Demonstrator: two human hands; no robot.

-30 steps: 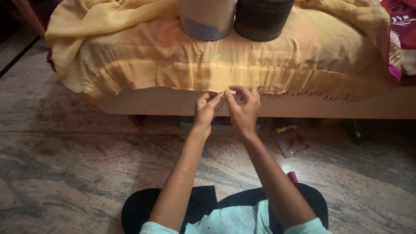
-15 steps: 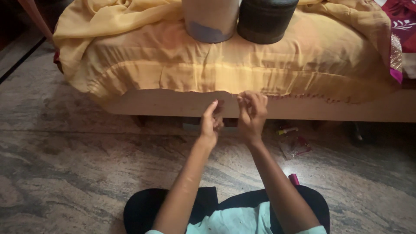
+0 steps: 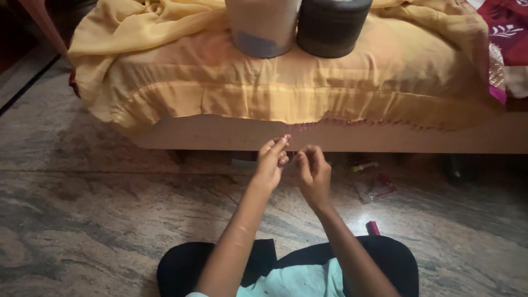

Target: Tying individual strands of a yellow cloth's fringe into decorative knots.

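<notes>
Yellow cloth [image 3: 286, 82]: draped over the bed [image 3: 220, 132], its hem with a dark pink stitched edging [image 3: 352, 123] hanging along the wooden side board.
Head view, hard to make out: whatever the fingers pinched was too fine and dim to see; no thread or needle could be told apart from the shadow.
Head view, cut off: two round containers, one pale [image 3: 263, 26] and one dark [image 3: 332, 26], stood on the cloth with their tops out of frame; a red patterned fabric [image 3: 509, 27] ran off the right edge.
Left hand [image 3: 270, 164]: raised just under the hem, forefinger and thumb pressed together at the tip, the other fingers curled.
Right hand [image 3: 313, 173]: just beside the left, slightly lower, fingers bent inward and closed toward the thumb; cannot tell what, if anything, they gripped.
Floor [image 3: 99, 209]: marbled stone, with small pink and yellow bits [image 3: 374, 184] lying in the shadow near the bed, too blurred to name.
</notes>
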